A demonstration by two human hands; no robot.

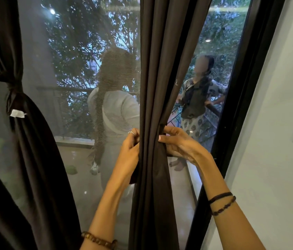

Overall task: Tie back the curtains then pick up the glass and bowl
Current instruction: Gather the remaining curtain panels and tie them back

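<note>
Gripping the right curtain [153, 87], left hand [129, 154] on its left edge, right hand [178, 143] pinching its right edge, window frame [232, 105] just beside, left curtain [25, 141] tied well apart.

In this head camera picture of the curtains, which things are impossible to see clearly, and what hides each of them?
- Glass and bowl: nowhere in the head view, so their place is unknown.
- Left hand fingers: tucked behind the right curtain, grip unclear.
- Tie band under the right hand: same dark colour as the cloth, hard to separate.
- Person in white on the balcony: veiled by the mesh screen, partly behind the curtain.
- Left curtain: cut by the left edge.
</note>
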